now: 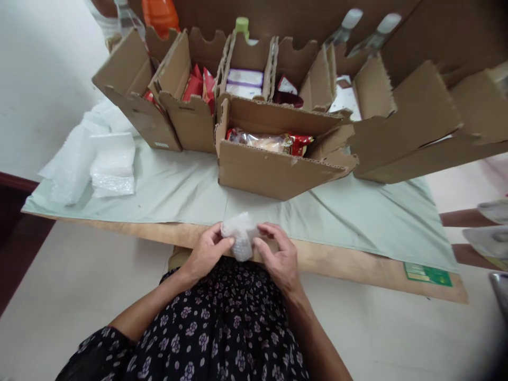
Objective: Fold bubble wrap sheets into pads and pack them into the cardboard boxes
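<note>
At the near edge of the table, a small bundle of bubble wrap [241, 244] is held between both hands. My left hand [209, 250] pinches its left side with thumb and fingers. On the other side, my right hand [278, 253] grips a loose flap of the wrap between thumb and forefinger. Whatever the wrap may contain cannot be made out. Just beyond the hands stands a cardboard box [254, 168] with red and clear plastic snack packets [273, 142] inside.
Behind it runs a row of open cardboard boxes [194, 124] holding packets. Folded bubble wrap sheets [113, 164] lie at the left. Bottles, one an orange bottle [161, 18], stand at the back. A pale green cloth [174, 185] covers the wooden table [337, 259].
</note>
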`<act>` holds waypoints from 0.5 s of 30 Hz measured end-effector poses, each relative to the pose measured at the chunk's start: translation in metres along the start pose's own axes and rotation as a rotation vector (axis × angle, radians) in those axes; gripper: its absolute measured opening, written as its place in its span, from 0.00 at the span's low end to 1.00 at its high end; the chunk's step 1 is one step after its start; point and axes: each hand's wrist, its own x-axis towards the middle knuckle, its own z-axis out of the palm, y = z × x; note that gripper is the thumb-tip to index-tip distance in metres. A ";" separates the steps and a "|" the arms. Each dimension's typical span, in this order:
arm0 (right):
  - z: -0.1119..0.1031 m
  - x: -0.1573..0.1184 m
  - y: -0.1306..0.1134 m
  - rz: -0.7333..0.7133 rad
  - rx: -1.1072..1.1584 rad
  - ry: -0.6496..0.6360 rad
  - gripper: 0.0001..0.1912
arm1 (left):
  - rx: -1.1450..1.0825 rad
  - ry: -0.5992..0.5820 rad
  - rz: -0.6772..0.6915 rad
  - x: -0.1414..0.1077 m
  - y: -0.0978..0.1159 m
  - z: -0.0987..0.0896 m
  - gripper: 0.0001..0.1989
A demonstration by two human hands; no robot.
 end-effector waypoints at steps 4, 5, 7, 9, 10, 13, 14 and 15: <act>-0.026 0.010 -0.005 -0.020 0.051 -0.205 0.41 | 0.282 -0.184 0.160 0.002 0.014 0.006 0.12; -0.030 0.013 -0.009 0.000 0.050 -0.294 0.40 | 0.334 -0.217 0.216 0.002 0.015 0.009 0.13; -0.036 0.019 -0.018 0.031 -0.011 -0.415 0.26 | 0.422 -0.236 0.303 0.003 0.017 0.013 0.13; -0.045 0.025 -0.030 0.000 -0.102 -0.442 0.10 | 0.500 -0.201 0.394 0.005 0.019 0.015 0.10; -0.052 0.029 -0.037 -0.038 -0.141 -0.440 0.08 | 0.542 -0.165 0.467 0.008 0.023 0.014 0.10; -0.090 0.040 -0.063 -0.214 -0.229 -0.333 0.06 | 0.720 0.017 0.797 0.022 0.048 0.005 0.18; -0.107 0.045 -0.073 -0.279 -0.252 -0.217 0.04 | 0.793 0.097 0.907 0.029 0.060 0.001 0.22; -0.125 0.051 -0.083 -0.331 -0.275 -0.070 0.03 | 0.865 0.175 0.997 0.038 0.073 -0.003 0.26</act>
